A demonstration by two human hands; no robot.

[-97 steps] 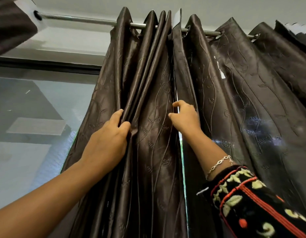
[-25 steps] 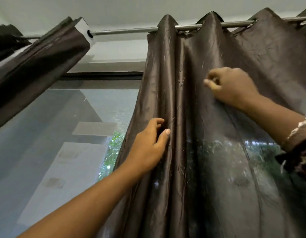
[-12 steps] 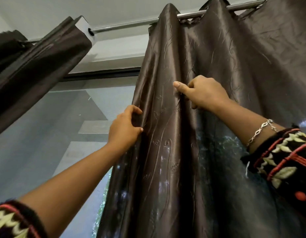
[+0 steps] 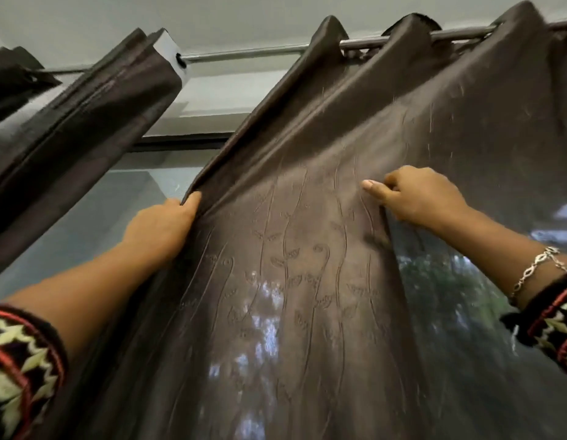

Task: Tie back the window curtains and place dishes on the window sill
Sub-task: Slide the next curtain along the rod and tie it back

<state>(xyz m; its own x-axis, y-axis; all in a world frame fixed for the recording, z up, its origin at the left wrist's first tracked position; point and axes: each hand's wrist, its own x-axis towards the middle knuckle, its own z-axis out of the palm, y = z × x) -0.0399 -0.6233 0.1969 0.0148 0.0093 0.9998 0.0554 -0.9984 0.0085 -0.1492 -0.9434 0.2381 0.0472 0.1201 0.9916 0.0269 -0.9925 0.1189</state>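
Left grip (image 4: 161, 227): fingers hidden behind curtain (image 4: 307, 249) edge; right grip (image 4: 419, 198) pinches fold.

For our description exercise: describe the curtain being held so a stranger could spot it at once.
Follow the metal rod across the window top to the dark brown curtain on the right. Unlike the bunched curtain at left, it is spread wide, the left hand gripping its edge and the right hand pinching a fold.

We are gripping the curtain (image 4: 307, 265) at its left edge with our left hand (image 4: 158, 227) and pinching it further right with our right hand (image 4: 422, 198); a second curtain (image 4: 85, 122) is hanging left of it on the same rod (image 4: 244, 54).
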